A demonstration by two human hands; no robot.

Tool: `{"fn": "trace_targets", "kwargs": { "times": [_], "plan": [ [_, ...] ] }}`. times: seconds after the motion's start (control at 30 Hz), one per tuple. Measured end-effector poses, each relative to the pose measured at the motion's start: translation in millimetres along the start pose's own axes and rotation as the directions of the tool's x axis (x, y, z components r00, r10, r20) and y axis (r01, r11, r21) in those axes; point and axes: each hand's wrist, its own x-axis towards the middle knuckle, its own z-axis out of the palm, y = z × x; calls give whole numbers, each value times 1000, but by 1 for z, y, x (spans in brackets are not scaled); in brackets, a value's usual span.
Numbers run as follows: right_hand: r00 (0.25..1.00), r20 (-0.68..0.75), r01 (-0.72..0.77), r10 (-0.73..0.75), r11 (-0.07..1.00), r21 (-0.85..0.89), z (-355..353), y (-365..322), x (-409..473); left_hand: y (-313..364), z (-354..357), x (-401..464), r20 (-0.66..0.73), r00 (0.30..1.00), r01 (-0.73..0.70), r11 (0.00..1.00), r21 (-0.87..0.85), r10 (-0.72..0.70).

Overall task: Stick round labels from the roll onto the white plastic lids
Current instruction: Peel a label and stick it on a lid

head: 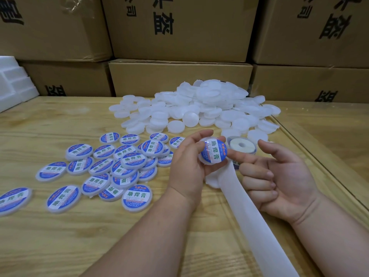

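My left hand [188, 158] grips a white lid [213, 151] with a blue and white round label on its face, thumb and fingers curled round the rim. My right hand [279, 174] is beside it, palm up, with the index finger stretched out and touching the lid's right edge and the other fingers curled. The label roll [242, 147] lies flat on the table just behind the hands. Its empty white backing strip [257, 224] trails toward me under my right hand. A heap of bare white lids [199, 108] lies beyond.
Several labelled lids [111, 166] are spread on the wooden table [60, 246] at the left. Stacked cardboard boxes [179, 76] wall off the back. White foam pieces [14, 80] sit at the far left. A raised wooden edge [319, 166] runs along the right.
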Motion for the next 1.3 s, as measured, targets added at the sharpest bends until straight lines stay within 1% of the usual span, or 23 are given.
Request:
{"fn": "trace_targets", "kwargs": {
  "times": [0.17, 0.77, 0.9, 1.07, 1.3],
  "plan": [
    [1000, -23, 3, -3, 1000, -10, -1, 0, 0, 2, 3, -1, -24, 1000, 8, 1000, 7, -8],
    [998, -64, 19, -19, 1000, -10, 2, 0, 0, -1, 1, 1, -12, 1000, -5, 1000, 3, 5],
    [995, -92, 25, -27, 999, -24, 3, 0, -1, -2, 2, 1, -13, 1000, -12, 1000, 6, 12],
    [996, -88, 24, -25, 1000, -17, 4, 1, -1, -3, 3, -1, -13, 998, -53, 996, 66, 54],
    [997, -67, 27, -28, 999, -25, 2, 0, -1, -4, 2, -1, -7, 998, -67, 989, 131, 69]
  ]
}}
